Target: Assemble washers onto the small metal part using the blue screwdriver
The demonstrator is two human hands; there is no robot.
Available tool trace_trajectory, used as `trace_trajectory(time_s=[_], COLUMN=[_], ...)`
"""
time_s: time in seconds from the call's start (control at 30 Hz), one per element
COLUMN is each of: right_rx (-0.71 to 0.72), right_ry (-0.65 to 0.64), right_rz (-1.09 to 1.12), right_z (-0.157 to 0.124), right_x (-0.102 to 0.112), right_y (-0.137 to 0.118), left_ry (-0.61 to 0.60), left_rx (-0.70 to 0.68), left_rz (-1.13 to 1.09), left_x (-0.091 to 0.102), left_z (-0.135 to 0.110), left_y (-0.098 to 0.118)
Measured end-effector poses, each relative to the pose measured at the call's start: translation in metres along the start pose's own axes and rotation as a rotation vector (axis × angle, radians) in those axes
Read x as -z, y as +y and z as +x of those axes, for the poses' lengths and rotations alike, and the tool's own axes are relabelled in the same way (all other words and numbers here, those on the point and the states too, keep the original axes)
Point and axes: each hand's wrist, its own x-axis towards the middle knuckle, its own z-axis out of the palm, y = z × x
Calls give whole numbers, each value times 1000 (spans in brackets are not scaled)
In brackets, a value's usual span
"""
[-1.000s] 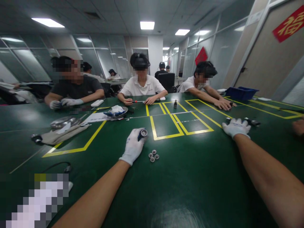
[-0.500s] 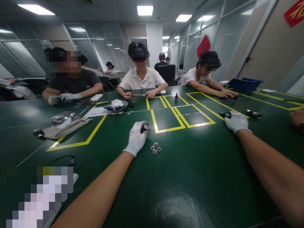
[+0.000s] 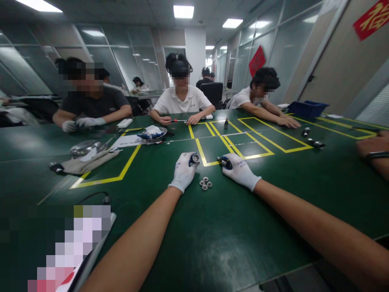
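My left hand (image 3: 183,173), in a white glove, rests on the green table (image 3: 231,227) and is closed round a small round metal part (image 3: 195,158) whose open end faces up. My right hand (image 3: 238,171), also gloved, lies just to the right of it, fingers closed on a small dark part (image 3: 224,162). Several small silver washers (image 3: 205,183) lie on the table between the two hands, touching neither.
Yellow tape boxes (image 3: 234,148) mark the table ahead. Two metal parts (image 3: 313,140) lie at the right. A cloth with a metal bowl (image 3: 86,156) sits left, a cable (image 3: 94,197) nearer. Three people sit opposite; another person's hand (image 3: 372,147) rests at the right edge. A blue bin (image 3: 306,108) stands behind.
My right hand picked up a small dark part far right and carried it left to sit beside my left hand. My left hand kept hold of the round part.
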Motion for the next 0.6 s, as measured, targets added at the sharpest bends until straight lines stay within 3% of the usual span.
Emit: trace_trajectory(time_s=[0.13,0.23,0.47,0.6], right_rx=[-84,-182,-175,-188], right_ry=[41,93,95,141], right_rz=[19,22,79,118], right_z=[14,18,15,16], right_x=[-33,-43,-38,-38], right_y=[-49,-67,-68,-67], left_ry=[4,-4,-20,-3], left_rx=[-14,-6,-68,2], left_rz=[40,65,108,187], left_x=[-1,-1,5,10], left_z=[-2,-3,-4,-1], left_y=[0,0,2,5])
